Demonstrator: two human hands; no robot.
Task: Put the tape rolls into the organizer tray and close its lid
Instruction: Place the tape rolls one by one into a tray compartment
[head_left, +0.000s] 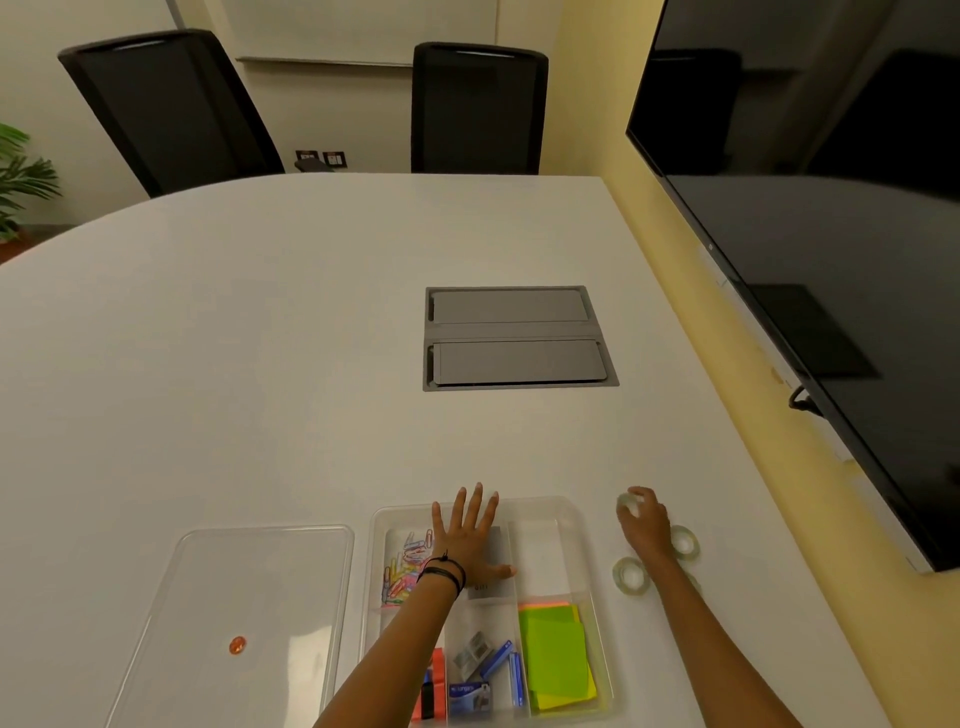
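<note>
The left hand (470, 540) lies flat and open on the tray (571, 512), probably to steady it, while the right hand (644, 522) pinches one tape roll (626, 502), two more rolls (631, 574) beside its wrist, the lid (249, 613) left of both.

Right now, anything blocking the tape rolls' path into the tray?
Nothing visible. The clear lid lies off, left of the clear plastic organizer tray. Its empty far-right compartment is open. The left hand rests over the middle, the right hand grips one clear tape roll.
</note>
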